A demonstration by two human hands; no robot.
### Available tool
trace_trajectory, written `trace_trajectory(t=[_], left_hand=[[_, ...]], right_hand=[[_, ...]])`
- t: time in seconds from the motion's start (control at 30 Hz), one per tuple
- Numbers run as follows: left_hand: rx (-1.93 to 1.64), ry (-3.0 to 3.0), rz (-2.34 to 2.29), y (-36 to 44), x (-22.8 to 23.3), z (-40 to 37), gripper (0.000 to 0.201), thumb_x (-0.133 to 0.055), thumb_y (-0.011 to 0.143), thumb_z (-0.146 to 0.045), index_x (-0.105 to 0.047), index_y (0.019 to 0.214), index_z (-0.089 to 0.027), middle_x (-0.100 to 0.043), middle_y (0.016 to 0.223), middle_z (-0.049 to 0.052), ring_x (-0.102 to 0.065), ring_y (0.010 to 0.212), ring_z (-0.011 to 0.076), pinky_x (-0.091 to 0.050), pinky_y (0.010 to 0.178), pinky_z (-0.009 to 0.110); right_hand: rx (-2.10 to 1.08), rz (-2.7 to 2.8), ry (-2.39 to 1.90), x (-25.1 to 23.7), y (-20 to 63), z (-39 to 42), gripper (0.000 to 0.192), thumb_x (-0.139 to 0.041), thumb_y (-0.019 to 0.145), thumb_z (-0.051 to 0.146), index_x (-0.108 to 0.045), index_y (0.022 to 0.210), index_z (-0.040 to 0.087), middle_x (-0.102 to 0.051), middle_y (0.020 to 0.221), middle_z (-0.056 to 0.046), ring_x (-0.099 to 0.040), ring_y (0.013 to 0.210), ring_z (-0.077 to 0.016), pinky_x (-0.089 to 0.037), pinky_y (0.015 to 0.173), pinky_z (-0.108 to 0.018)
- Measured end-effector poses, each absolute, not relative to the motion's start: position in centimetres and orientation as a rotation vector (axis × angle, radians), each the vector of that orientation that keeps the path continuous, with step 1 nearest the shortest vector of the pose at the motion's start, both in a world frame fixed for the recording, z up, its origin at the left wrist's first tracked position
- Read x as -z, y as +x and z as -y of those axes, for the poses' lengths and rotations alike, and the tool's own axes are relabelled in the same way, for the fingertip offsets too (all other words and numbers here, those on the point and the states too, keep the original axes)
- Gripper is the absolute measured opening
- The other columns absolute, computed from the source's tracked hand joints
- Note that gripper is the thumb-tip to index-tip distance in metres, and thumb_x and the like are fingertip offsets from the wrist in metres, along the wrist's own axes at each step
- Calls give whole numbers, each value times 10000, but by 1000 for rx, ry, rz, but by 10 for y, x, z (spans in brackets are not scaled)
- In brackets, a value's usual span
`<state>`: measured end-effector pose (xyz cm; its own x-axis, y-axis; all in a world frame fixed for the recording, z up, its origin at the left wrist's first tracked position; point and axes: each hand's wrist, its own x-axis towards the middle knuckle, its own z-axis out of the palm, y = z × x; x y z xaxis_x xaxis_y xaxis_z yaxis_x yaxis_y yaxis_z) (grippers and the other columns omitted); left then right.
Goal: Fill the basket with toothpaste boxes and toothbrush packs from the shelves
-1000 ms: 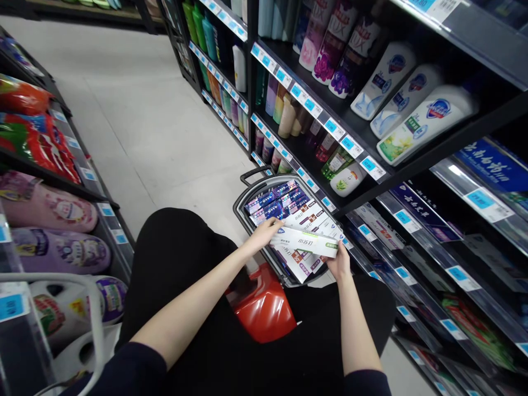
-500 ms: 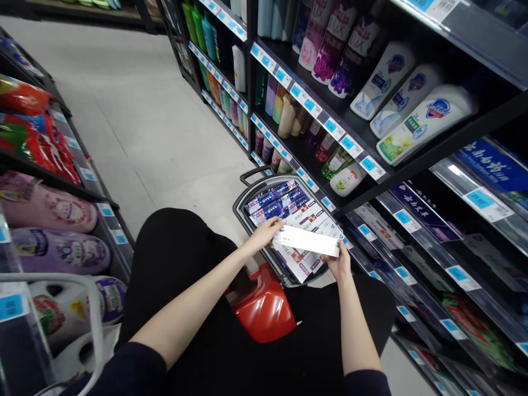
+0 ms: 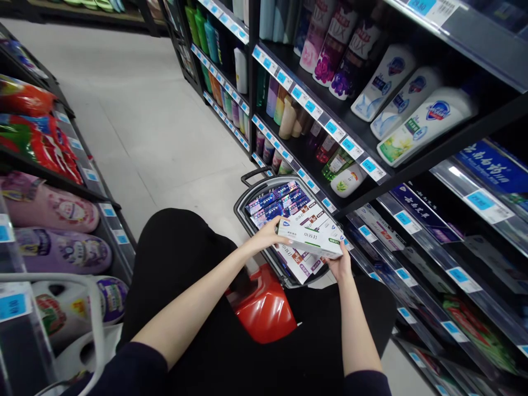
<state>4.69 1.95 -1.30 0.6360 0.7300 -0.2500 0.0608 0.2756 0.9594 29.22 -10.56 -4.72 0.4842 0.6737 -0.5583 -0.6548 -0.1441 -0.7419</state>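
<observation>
Shop shelving [image 3: 437, 148] flanks the aisle on either side of the hands. Left hand [image 3: 268, 234] and right hand [image 3: 340, 263] are partly curled, gripping opposite ends of a white carton [image 3: 313, 237] between them. It looks light, stiff and a little slick, probably easy to dent; its ends seem the safest hold. Below the hands sit packed boxes [image 3: 270, 210] inside a basket [image 3: 247, 198] with a raised rim; shelf edges [image 3: 406, 221] crowd their right, while open floor [image 3: 165, 126] stretches ahead and leftward.

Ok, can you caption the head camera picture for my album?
Between store shelves, two hands hold a white box over a basket of more boxes.
</observation>
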Motion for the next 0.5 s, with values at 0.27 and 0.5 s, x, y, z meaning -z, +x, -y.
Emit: trace_trajectory(t=[0.27,0.5], left_hand=[[-459,1047,-968,48,9,-20,507,-781,593,-397,-480,952,-204,-635,776,-2,-609,542,132,-486,420,222],[-405,1044,-1042,49,8,-19,564,-757,620,-489,-465,1011,-207,-630,748,-7,-575,464,111,-468,399,220]], right_hand=[[-1241,173,-1274,48,291,106,497,-539,737,658,-628,856,184,-663,630,-25,-519,398,-140,-404,359,-258],[-1243,198,-1264,50,292,106,472,-566,741,630,-610,853,173,-637,584,-20,-545,431,-154,-424,396,-264]])
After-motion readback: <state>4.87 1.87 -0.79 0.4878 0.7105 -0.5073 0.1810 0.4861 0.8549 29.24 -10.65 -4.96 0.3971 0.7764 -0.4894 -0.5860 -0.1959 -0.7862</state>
